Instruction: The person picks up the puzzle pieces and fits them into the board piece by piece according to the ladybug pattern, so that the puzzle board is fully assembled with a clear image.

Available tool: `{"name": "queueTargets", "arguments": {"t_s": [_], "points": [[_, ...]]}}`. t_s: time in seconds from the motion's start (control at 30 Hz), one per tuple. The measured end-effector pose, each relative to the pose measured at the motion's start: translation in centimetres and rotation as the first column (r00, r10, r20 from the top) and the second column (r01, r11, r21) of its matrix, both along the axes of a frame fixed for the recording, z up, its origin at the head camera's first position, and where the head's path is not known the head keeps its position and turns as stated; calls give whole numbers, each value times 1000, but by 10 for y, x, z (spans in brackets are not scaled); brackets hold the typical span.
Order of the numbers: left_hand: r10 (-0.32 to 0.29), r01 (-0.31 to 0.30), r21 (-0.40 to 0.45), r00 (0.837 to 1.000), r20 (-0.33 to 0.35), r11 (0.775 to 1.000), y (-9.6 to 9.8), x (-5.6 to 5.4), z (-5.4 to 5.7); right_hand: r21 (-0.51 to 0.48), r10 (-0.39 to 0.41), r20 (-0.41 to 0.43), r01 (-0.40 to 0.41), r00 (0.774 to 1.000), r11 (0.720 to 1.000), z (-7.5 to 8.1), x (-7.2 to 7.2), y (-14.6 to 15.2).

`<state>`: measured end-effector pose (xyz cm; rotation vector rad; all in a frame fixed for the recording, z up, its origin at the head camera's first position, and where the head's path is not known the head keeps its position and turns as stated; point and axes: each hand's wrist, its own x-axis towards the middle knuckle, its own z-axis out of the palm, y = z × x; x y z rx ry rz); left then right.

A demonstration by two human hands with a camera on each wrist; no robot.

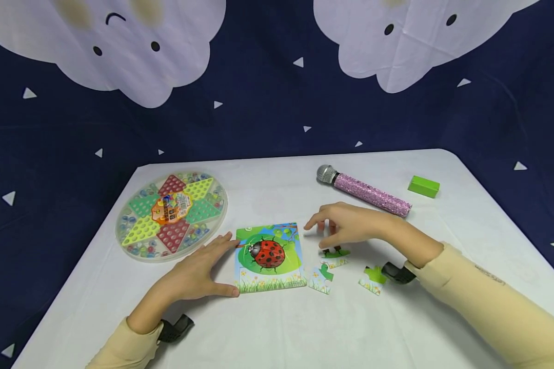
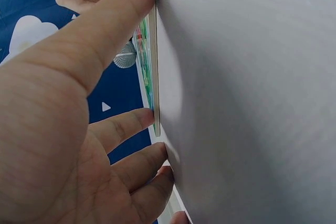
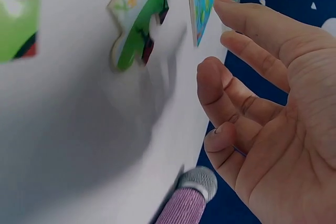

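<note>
A square ladybug puzzle board (image 1: 268, 256) lies on the table between both hands. My left hand (image 1: 196, 271) rests at its left side, fingers spread, with the thumb at the near corner and the index finger higher up. In the left wrist view the thumb and index fingertip meet the thin edge of the board (image 2: 156, 77). My right hand (image 1: 346, 224) hovers right of the board, fingers loosely bent with nothing between them. Below it lies a loose puzzle piece (image 1: 336, 261) with green and flowers. Two more pieces lie nearer me, a pale flowered piece (image 1: 320, 282) and a green one (image 1: 374, 277).
A round Chinese checkers set (image 1: 173, 215) with marbles sits at the back left. Behind my right hand lies a glittery pink microphone (image 1: 369, 195). A green block (image 1: 423, 186) stands at the far right. Dark blue cloth with clouds hangs behind the white table (image 1: 277, 333).
</note>
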<state>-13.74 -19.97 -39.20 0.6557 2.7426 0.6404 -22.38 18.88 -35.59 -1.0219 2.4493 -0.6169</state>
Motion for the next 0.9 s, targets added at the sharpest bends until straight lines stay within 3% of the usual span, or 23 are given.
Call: {"name": "queueTargets", "arguments": {"t_s": [0.5,0.9], "points": [[9,-9,-5,1000,-5,1000,-4,0,-2,-53,-168,-1,168,986,984,-4,18,69],[-1,1,8,1000,-8,1000,-1,0,-2,-19,-340,2,340,940,940,-3,37,128]]}}
